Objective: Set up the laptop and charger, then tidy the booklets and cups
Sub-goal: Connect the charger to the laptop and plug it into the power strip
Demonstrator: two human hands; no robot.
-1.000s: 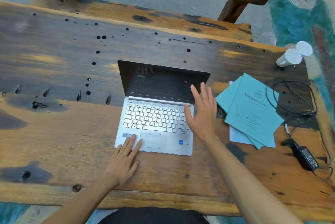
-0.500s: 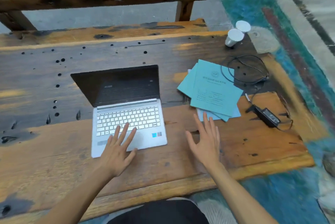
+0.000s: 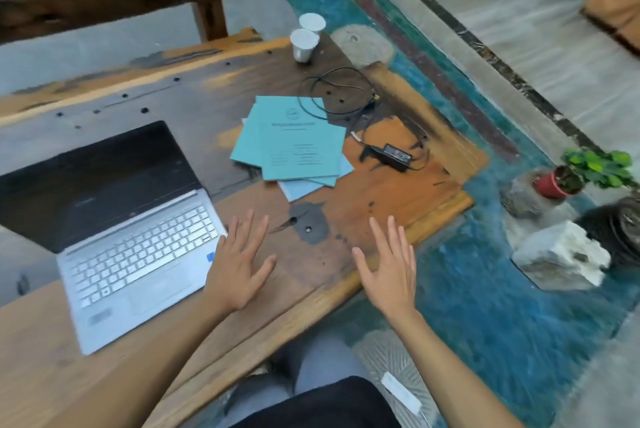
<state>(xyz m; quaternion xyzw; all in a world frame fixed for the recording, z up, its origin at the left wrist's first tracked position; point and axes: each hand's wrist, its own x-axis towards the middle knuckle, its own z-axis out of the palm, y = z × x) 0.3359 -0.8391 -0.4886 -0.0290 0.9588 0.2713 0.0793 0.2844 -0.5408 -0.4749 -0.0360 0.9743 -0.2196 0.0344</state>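
While the silver laptop [image 3: 128, 247] sits open on the wooden table [image 3: 398, 205] with its screen dark, just left of the left hand [image 3: 239, 264], both hands are spread flat, fingers splayed, holding nothing. The left hand overlaps the laptop's right corner; whether it touches is unclear. The right hand [image 3: 388, 275] hovers over the table edge. Beyond the hands lie fanned teal booklets [image 3: 294, 143], the black charger [image 3: 394, 155] with its looped cable [image 3: 332, 91], and two white cups [image 3: 306, 41].

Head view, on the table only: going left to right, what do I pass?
laptop → left hand → booklets → right hand → charger brick. The two cups stand further back, above the booklets, so I leave them out of the order.
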